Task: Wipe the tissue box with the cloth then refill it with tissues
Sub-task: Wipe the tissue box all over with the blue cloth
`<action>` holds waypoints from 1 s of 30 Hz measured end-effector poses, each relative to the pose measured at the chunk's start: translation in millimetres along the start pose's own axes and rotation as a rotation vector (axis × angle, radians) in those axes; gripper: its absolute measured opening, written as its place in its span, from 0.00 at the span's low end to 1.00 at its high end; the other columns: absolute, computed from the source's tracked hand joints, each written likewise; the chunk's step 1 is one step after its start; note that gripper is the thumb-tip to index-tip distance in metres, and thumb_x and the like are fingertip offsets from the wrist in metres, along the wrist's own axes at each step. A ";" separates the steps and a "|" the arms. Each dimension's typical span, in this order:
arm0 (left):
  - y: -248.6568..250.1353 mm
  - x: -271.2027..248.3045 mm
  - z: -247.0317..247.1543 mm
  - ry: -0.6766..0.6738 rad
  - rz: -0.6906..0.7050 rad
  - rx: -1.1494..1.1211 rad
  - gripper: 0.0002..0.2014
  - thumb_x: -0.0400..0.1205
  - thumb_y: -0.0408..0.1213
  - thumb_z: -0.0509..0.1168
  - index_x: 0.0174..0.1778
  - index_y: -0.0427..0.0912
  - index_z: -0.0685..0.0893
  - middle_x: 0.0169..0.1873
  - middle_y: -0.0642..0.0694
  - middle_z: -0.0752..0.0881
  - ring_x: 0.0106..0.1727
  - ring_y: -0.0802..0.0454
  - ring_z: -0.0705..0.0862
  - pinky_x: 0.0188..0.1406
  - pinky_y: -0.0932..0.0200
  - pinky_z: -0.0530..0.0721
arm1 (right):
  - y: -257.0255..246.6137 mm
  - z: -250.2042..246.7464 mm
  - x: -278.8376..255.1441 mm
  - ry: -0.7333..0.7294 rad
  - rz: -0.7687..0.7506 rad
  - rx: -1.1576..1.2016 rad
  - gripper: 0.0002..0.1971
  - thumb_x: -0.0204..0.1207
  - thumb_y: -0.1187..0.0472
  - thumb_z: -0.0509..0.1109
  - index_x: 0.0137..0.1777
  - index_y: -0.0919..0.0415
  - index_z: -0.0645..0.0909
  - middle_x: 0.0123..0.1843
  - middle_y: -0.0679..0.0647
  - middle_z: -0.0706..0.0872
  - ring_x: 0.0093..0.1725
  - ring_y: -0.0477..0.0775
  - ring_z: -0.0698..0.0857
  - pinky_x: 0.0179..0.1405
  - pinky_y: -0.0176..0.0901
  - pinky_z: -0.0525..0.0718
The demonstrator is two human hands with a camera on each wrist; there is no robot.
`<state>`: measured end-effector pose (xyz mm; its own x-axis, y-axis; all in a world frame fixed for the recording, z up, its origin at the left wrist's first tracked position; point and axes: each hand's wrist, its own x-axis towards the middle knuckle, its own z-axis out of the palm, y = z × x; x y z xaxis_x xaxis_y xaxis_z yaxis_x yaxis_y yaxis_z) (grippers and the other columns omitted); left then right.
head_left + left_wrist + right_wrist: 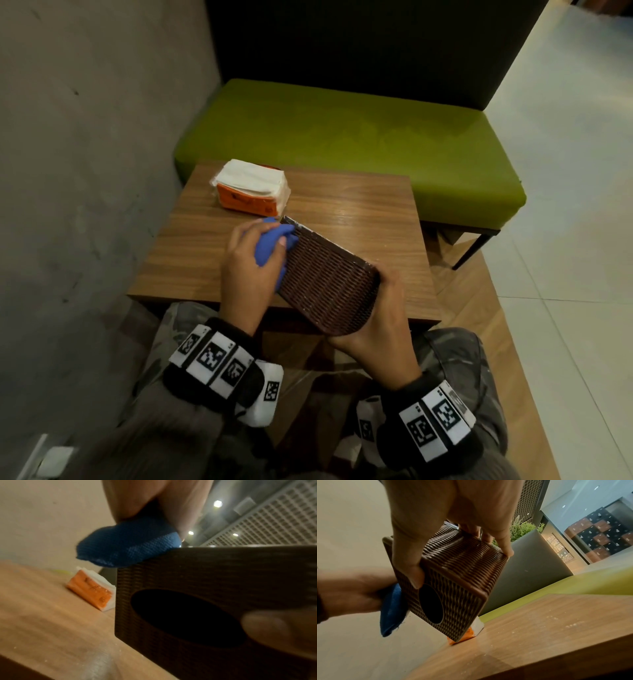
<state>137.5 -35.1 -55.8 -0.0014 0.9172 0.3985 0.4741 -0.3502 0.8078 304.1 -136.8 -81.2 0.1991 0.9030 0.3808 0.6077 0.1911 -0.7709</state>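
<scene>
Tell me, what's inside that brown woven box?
Through the oval opening of the tissue box only darkness shows; no tissue pokes out. Whatever lies deeper is hidden by its walls. The tissue pack sits on the table.

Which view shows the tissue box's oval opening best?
Right wrist: the tissue box shows its oval opening whole. Left wrist shows it close, partly behind a blurred fingertip. Head view sees only a woven side, no opening.

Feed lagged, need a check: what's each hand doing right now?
Left hand: grips the bunched blue cloth, pressed against the box.
Right hand: holds the brown woven tissue box tilted above the wooden table.
</scene>
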 end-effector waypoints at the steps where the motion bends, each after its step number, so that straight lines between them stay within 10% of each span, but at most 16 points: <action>1: -1.7 1.7 0.2 0.042 -0.052 0.012 0.13 0.79 0.39 0.68 0.56 0.36 0.84 0.58 0.41 0.81 0.57 0.59 0.77 0.61 0.58 0.77 | 0.5 0.4 -0.9 -0.002 -0.005 -0.005 0.49 0.52 0.41 0.81 0.73 0.56 0.63 0.66 0.47 0.70 0.67 0.46 0.72 0.67 0.23 0.67; 5: 25.8 -38.9 3.4 -0.057 0.188 0.013 0.16 0.77 0.41 0.67 0.60 0.40 0.84 0.63 0.43 0.78 0.65 0.58 0.76 0.67 0.70 0.73 | 1.8 5.8 3.1 0.043 -0.017 -0.023 0.48 0.54 0.41 0.78 0.73 0.56 0.62 0.66 0.47 0.70 0.66 0.46 0.72 0.68 0.28 0.68; 9: 41.5 -64.5 1.7 -0.249 0.512 -0.047 0.17 0.75 0.35 0.70 0.61 0.40 0.85 0.66 0.44 0.77 0.69 0.52 0.77 0.70 0.58 0.75 | 0.6 6.8 3.1 0.084 -0.025 0.017 0.42 0.61 0.46 0.77 0.74 0.54 0.62 0.67 0.48 0.71 0.68 0.51 0.75 0.70 0.35 0.71; 13: 49.4 -42.1 1.8 -0.104 0.382 -0.040 0.16 0.76 0.37 0.69 0.60 0.39 0.85 0.60 0.42 0.78 0.64 0.50 0.78 0.66 0.56 0.78 | -3.7 6.0 5.5 0.112 -0.044 -0.029 0.48 0.56 0.43 0.80 0.74 0.58 0.63 0.67 0.41 0.68 0.67 0.39 0.71 0.69 0.51 0.75; 18: 66.8 -44.0 6.8 -0.208 0.573 0.009 0.17 0.76 0.38 0.69 0.62 0.44 0.83 0.59 0.45 0.75 0.61 0.46 0.79 0.64 0.56 0.78 | -8.6 4.3 7.9 0.112 -0.078 -0.031 0.41 0.66 0.40 0.74 0.73 0.62 0.66 0.70 0.38 0.66 0.71 0.40 0.69 0.69 0.57 0.76; 22: 67.0 -19.4 6.1 -0.066 0.295 -0.051 0.11 0.76 0.38 0.69 0.53 0.40 0.87 0.54 0.44 0.79 0.56 0.51 0.81 0.58 0.55 0.82 | -10.9 -1.0 10.3 0.149 -0.107 -0.077 0.49 0.55 0.42 0.82 0.73 0.60 0.63 0.68 0.42 0.68 0.68 0.46 0.72 0.64 0.73 0.75; 30: 66.9 -12.0 6.0 -0.159 0.334 0.007 0.13 0.76 0.40 0.68 0.53 0.40 0.88 0.55 0.43 0.79 0.59 0.47 0.81 0.62 0.56 0.79 | -10.5 -2.4 8.6 0.122 -0.146 -0.070 0.47 0.58 0.41 0.81 0.72 0.62 0.65 0.68 0.44 0.69 0.67 0.44 0.72 0.67 0.55 0.75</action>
<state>174.5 -68.4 -9.2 0.2906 0.7710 0.5666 0.4314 -0.6342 0.6417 301.3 -132.0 -68.6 0.1942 0.8137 0.5479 0.6877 0.2854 -0.6676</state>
